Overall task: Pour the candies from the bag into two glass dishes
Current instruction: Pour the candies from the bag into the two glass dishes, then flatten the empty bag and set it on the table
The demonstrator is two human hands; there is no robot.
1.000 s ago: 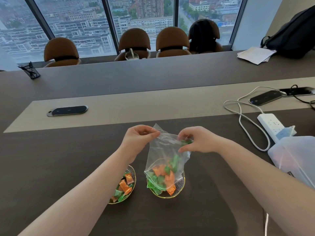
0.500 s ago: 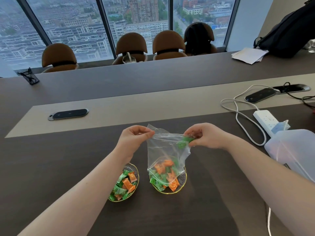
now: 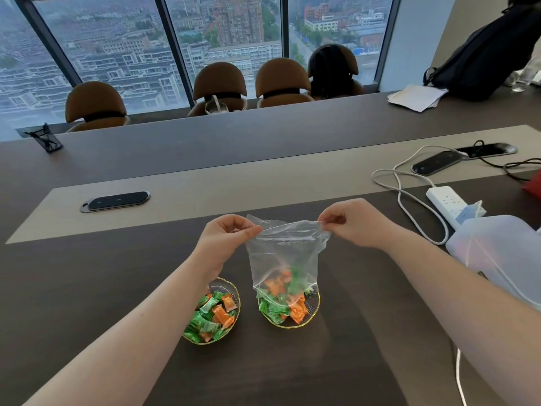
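A clear plastic bag (image 3: 282,253) hangs upside down over the right glass dish (image 3: 313,309). My left hand (image 3: 224,240) pinches one upper corner and my right hand (image 3: 355,222) pinches the other. Green and orange wrapped candies (image 3: 282,284) sit at the bag's lower opening and spill into that dish. The left glass dish (image 3: 231,291), partly under my left forearm, holds a heap of green and orange candies (image 3: 212,317).
A white translucent plastic bag (image 3: 503,253) lies at the right. Beside it are a white power strip (image 3: 445,200) and a looping white cable (image 3: 409,200). Black table sockets (image 3: 117,200) sit on the beige strip. Chairs line the far side.
My hands have spread apart and lifted the bag, stretching its top edge flat. The green candy by my right fingers has dropped down toward the dish.
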